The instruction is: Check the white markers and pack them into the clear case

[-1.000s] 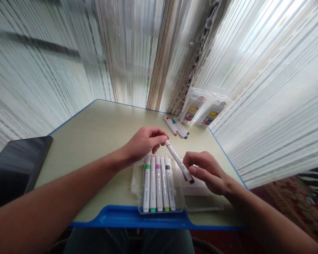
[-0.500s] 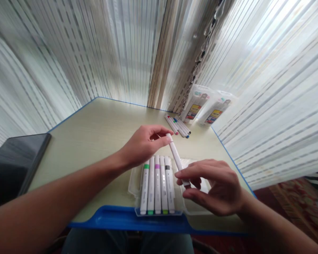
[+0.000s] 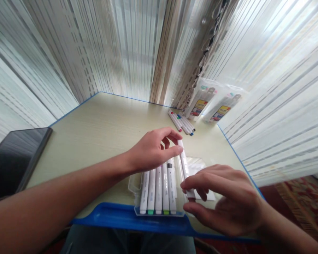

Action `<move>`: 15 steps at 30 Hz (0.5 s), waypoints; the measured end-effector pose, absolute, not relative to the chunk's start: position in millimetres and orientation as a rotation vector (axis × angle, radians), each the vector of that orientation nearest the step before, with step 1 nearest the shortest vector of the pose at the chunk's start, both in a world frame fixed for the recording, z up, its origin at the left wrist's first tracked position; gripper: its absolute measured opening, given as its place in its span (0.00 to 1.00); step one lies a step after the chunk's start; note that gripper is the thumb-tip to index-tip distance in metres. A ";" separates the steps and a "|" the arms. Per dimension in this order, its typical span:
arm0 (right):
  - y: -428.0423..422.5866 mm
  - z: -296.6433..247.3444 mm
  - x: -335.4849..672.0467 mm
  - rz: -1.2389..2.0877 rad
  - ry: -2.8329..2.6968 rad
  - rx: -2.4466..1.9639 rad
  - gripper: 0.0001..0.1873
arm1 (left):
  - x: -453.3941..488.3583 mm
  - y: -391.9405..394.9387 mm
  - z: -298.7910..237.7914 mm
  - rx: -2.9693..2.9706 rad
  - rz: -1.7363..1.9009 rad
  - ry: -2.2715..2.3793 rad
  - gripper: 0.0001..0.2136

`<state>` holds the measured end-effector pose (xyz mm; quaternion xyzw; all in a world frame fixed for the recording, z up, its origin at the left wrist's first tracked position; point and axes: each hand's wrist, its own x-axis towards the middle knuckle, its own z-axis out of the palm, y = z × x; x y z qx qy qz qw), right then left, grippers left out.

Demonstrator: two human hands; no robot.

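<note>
My left hand (image 3: 156, 150) pinches the upper end of a white marker (image 3: 184, 164) between thumb and fingers. At the marker's lower end, the thumb and fingers of my right hand (image 3: 225, 197) close around it. It slants over the right side of a clear plastic case (image 3: 134, 190), whose open lid is partly hidden by my right hand. Several white markers (image 3: 158, 192) lie side by side in the case, some with green ends and one with a black band. My left hand covers their upper ends.
More markers (image 3: 187, 123) lie loose at the back right, before two clear packages (image 3: 200, 104) standing by the curtain. A dark-screened device (image 3: 18, 155) rests on the table's left. A blue tray edge (image 3: 116, 215) runs along the front.
Both hands have shifted right with the marker, which stands a little steeper in view. My left hand now covers the tops of the markers in the case. The camera view has shifted slightly.
</note>
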<state>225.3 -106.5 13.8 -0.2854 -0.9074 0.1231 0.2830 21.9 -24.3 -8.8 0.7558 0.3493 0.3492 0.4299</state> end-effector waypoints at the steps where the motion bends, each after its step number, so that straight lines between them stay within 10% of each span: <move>1: -107.0 14.5 225.0 0.319 -2.440 -0.771 0.10 | 22.2 -24.1 -8.7 1.912 0.870 0.875 0.14; 15: -112.4 -28.2 253.0 0.037 -2.455 -0.742 0.11 | 23.3 -19.8 -13.8 2.206 0.709 0.871 0.16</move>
